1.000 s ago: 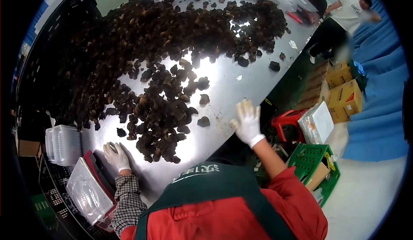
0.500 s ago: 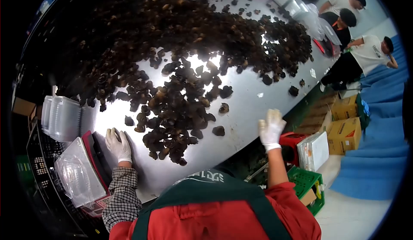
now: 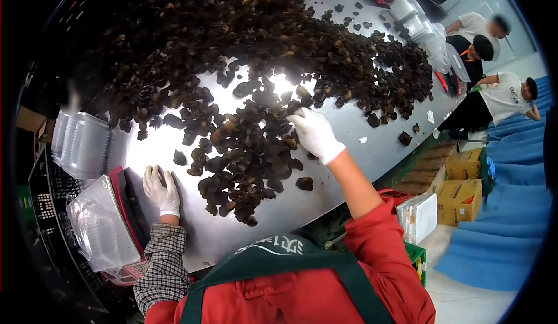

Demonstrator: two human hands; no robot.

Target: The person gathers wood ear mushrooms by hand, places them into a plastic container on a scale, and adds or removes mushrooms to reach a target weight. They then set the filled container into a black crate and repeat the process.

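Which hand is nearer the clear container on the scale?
Left. The left hand lies flat on the table beside the clear container; the right hand is farther off, on the dark mushroom pile.

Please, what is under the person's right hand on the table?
Under the right hand is the pile of dark mushrooms, which lies on the shiny metal table. The hand covers the pieces directly below, so it cannot be seen whether the fingers grip any.

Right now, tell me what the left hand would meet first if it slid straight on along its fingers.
A short stretch of bare steel table, then probably the near edge of the dark mushroom heap. The left hand lies flat; the lone piece sits just right of that line.
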